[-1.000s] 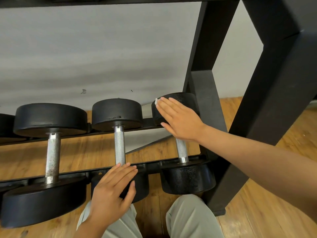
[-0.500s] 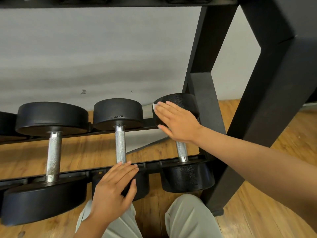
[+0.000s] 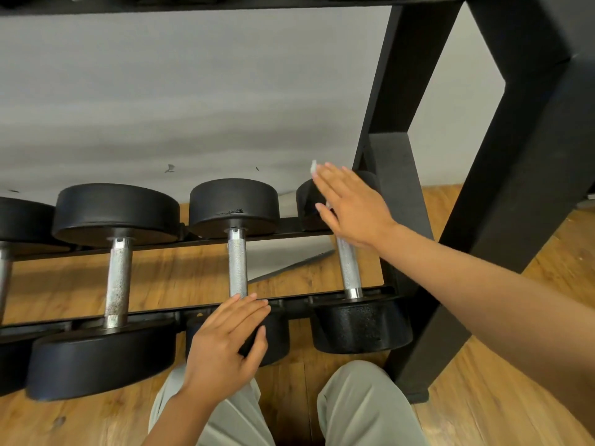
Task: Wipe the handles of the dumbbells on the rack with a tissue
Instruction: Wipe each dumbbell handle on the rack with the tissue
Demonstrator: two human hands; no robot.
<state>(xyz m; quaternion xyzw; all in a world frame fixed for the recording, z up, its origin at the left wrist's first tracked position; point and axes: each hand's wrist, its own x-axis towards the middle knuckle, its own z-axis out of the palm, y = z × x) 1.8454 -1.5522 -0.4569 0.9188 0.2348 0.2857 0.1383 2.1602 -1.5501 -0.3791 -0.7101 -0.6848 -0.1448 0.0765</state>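
Several black dumbbells with metal handles lie across the rack's lowest rails (image 3: pixel 154 312). My right hand (image 3: pixel 352 207) lies flat, fingers straight, against the far head of the rightmost dumbbell (image 3: pixel 349 268). It presses a white tissue (image 3: pixel 313 165) there, and only a corner of the tissue shows past my fingertips. My left hand (image 3: pixel 222 342) rests with relaxed fingers on the near head of the middle dumbbell (image 3: pixel 237 262) and holds nothing. A larger dumbbell (image 3: pixel 117 278) with a rust-spotted handle lies to the left.
The rack's thick black right post (image 3: pixel 396 91) and leg (image 3: pixel 521 188) stand close to my right arm. An upper shelf (image 3: pixel 193 1) runs overhead. Grey wall lies behind, wooden floor (image 3: pixel 499 397) below, and my knees (image 3: pixel 360 400) are at the bottom.
My right hand has slid up and slightly right over the far dumbbell head, so more of the handle shows below it. My left hand has stayed put.
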